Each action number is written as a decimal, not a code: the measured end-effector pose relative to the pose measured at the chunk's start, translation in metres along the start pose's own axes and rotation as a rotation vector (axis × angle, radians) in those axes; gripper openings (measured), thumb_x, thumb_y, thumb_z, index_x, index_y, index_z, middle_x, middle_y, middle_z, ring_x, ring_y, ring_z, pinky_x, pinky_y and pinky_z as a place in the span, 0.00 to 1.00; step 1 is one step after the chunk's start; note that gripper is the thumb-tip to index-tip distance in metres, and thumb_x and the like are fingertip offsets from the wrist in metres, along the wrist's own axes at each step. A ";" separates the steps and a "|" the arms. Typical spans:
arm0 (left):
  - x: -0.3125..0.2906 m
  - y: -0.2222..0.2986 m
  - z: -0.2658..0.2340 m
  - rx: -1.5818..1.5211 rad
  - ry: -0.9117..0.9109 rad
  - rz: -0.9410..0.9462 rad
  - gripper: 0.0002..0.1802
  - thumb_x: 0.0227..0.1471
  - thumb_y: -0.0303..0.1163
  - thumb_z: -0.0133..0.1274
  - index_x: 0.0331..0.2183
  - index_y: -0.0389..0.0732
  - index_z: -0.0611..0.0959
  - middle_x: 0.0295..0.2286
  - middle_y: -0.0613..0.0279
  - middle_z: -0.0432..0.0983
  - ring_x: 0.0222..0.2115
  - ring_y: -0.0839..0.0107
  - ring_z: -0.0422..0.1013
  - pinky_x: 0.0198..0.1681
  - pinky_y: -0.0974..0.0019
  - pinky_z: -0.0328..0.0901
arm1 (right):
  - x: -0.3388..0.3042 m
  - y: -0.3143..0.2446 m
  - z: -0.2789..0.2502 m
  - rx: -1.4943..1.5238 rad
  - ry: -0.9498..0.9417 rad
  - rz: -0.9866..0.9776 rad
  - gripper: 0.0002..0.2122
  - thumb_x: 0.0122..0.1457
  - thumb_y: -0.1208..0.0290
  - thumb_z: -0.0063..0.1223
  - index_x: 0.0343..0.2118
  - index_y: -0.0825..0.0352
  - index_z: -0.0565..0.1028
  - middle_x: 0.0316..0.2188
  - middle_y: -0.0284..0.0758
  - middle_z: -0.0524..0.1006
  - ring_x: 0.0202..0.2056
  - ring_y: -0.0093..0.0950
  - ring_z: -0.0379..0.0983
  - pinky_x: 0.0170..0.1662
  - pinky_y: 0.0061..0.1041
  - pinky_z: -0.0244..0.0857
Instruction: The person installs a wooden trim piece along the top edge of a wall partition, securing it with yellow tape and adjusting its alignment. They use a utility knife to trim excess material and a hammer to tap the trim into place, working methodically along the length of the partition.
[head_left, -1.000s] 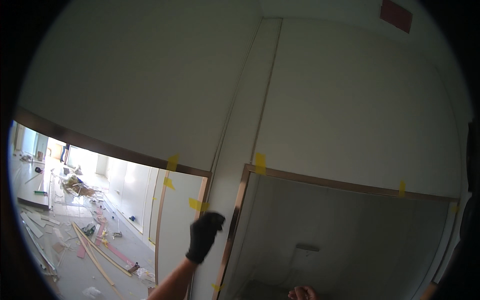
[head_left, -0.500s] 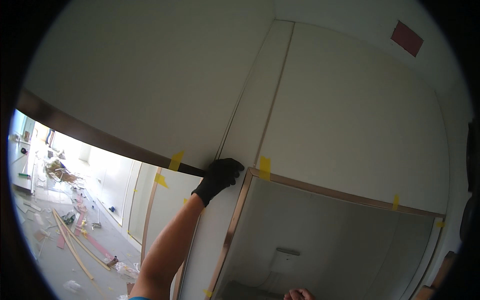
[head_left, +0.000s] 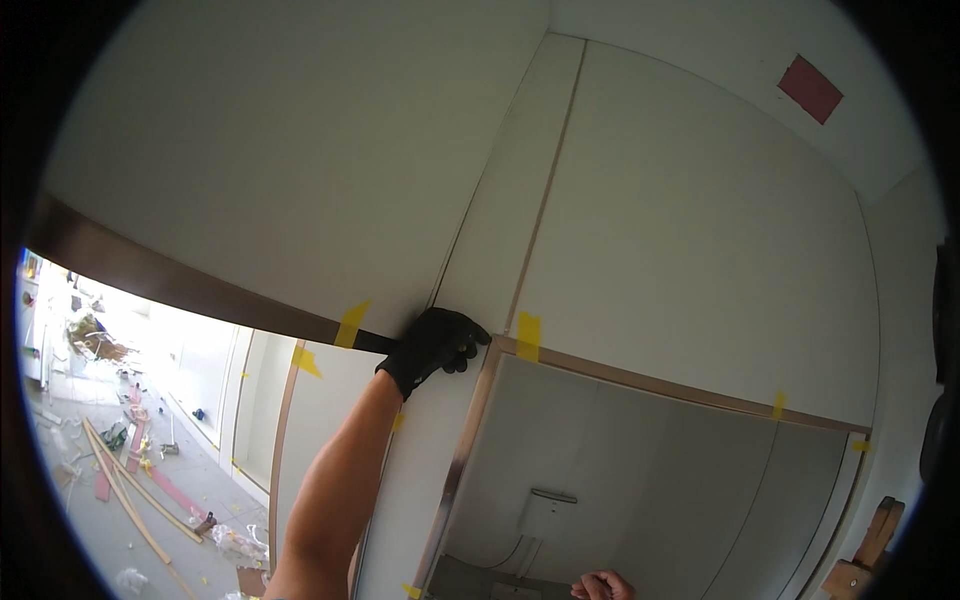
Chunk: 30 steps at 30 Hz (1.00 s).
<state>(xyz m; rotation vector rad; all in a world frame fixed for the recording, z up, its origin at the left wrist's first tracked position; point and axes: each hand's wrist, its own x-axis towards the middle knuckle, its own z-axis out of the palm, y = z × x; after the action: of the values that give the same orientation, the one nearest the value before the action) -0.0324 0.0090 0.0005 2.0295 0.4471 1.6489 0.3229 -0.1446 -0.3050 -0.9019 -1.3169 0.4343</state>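
Observation:
My left hand [head_left: 436, 350], in a black glove, reaches up to the lower corner of a large pale cabinet panel [head_left: 280, 150]. Its index finger points right, close to the corner of a bronze-coloured frame [head_left: 640, 385]; the other fingers curl in, and anything inside them is hidden. The glove touches the seam between the large panel and a narrow pale strip [head_left: 500, 210]. Low in the picture, my bare right hand [head_left: 604, 586] shows in front of the framed glossy pane [head_left: 640, 470], fingers bent, partly cut off by the edge. What it may hold cannot be made out.
Yellow tape pieces [head_left: 529, 337] stick to the frame and panels. A dark bronze edge strip [head_left: 200, 285] runs under the large panel. Long wooden strips [head_left: 125, 490] and scraps litter the floor at lower left. A wooden piece [head_left: 865, 555] stands at lower right.
The view has shifted slightly. My left index finger is nearer the frame corner, and the seam above the glove looks narrower. More of my right hand shows at the bottom.

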 end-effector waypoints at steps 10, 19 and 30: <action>-0.004 0.000 -0.002 0.117 -0.093 -0.018 0.12 0.57 0.27 0.45 0.27 0.37 0.83 0.17 0.65 0.71 0.16 0.79 0.65 0.18 0.75 0.60 | -0.015 0.009 -0.033 0.000 0.071 0.015 0.08 0.62 0.71 0.57 0.37 0.71 0.77 0.27 0.33 0.80 0.29 0.22 0.77 0.35 0.22 0.73; -0.154 -0.074 0.098 -0.016 -0.350 -0.064 0.13 0.59 0.24 0.50 0.45 0.40 0.81 0.39 0.63 0.80 0.33 0.78 0.74 0.38 0.72 0.71 | -0.063 0.075 -0.041 0.113 0.202 0.173 0.11 0.62 0.67 0.59 0.41 0.69 0.77 0.31 0.36 0.81 0.31 0.24 0.79 0.38 0.23 0.74; -0.303 -0.116 0.270 0.091 -0.733 -0.081 0.20 0.62 0.31 0.46 0.55 0.40 0.75 0.50 0.54 0.75 0.42 0.64 0.76 0.45 0.61 0.71 | -0.135 0.112 -0.026 -0.283 0.170 0.214 0.08 0.61 0.69 0.59 0.40 0.66 0.77 0.33 0.35 0.80 0.32 0.27 0.77 0.38 0.27 0.72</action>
<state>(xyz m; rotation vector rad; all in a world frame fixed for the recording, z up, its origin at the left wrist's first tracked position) 0.1697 -0.1008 -0.3533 2.4517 0.3276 0.7510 0.3384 -0.1840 -0.4774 -1.2951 -1.1464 0.3316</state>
